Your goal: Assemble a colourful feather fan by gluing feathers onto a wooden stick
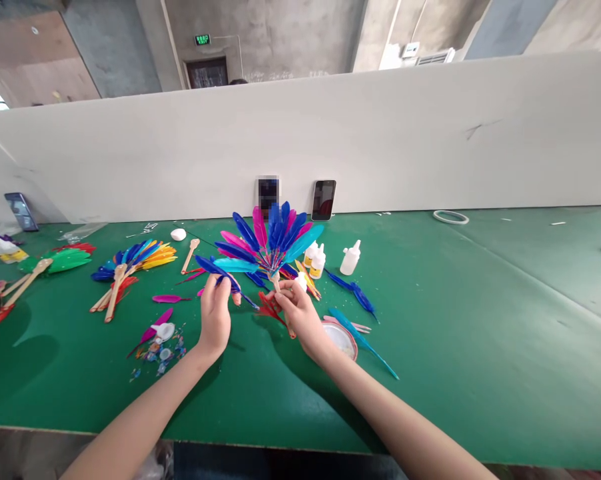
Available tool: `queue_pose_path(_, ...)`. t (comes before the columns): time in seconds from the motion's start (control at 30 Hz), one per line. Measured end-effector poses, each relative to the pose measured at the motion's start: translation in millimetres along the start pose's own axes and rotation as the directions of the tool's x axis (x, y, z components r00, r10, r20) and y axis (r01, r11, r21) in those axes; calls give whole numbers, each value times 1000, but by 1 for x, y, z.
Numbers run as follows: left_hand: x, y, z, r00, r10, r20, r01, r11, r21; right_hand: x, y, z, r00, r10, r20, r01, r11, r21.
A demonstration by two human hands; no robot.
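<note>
A feather fan [275,243] of blue, magenta and turquoise feathers stands upright over the table, its wooden handle pinched in my right hand [298,310]. Red feathers [269,308] hang beside the handle near my fingertips. To its left, my left hand [216,317] is closed on a dark blue feather [240,291], whose quill end points down toward the fan handle. Just behind and below my right wrist sits a round lid [341,340], partly covered by my forearm. A turquoise feather [365,343] lies to the right of it.
Glue bottles [350,259] stand behind my right hand. Finished-looking fans [115,287] and a wooden stick [190,255] lie left. Small caps and scraps [163,350] are near my left forearm. Two phones [324,200] lean on the white partition [410,133]; a white ring [450,217] lies right.
</note>
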State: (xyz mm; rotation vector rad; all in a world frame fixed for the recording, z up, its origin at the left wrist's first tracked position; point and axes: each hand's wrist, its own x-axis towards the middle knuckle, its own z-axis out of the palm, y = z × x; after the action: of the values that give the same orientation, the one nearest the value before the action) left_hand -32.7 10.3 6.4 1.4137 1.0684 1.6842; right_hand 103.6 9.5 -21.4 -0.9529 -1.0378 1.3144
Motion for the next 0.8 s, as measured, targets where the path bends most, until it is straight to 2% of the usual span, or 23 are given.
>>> queue_pose_path(0.1, -2, 1, 2, 998, -40, 44, 38, 999, 36, -2, -3, 1, 1000, 25, 10, -26, 999, 30)
queue_pose_path(0.2, -5, -1, 5, 984, -102, 145, 96, 994, 49, -3, -5, 2, 998, 52, 25, -54, 997, 60)
queue_pose_path(0.4, -7, -4, 11, 886, -272, 375, 326, 941, -88, -2, -4, 0, 996, 46, 80, -58, 986, 153)
queue_pose_path(0.63, -4, 0, 14, 831, -395, 391, 467, 878, -106, 1, 0, -2, 998, -1, 68, -7, 992, 125)
queue_pose_path(0.8, -5, -1, 15, 805, -431, 408, 513, 851, -112, 3, 2, -2, 997, -42, 58, 38, 997, 72)
